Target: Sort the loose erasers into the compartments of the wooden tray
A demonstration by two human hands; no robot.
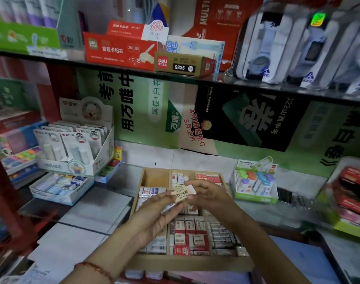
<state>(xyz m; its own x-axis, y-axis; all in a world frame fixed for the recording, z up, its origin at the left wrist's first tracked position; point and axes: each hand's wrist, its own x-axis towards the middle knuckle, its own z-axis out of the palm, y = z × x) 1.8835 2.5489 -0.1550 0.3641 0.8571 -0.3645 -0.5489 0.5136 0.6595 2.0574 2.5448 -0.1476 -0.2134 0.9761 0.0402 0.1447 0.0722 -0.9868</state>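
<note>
Your left hand point(154, 212) and right hand point(207, 194) each pinch an end of the cream eraser point(183, 192), long axis spanning them above the wooden tray point(175, 263); left perhaps holds another.

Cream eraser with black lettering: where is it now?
Centre of the head view: cream eraser, pinched between left hand and right hand, above the wooden tray.
</note>
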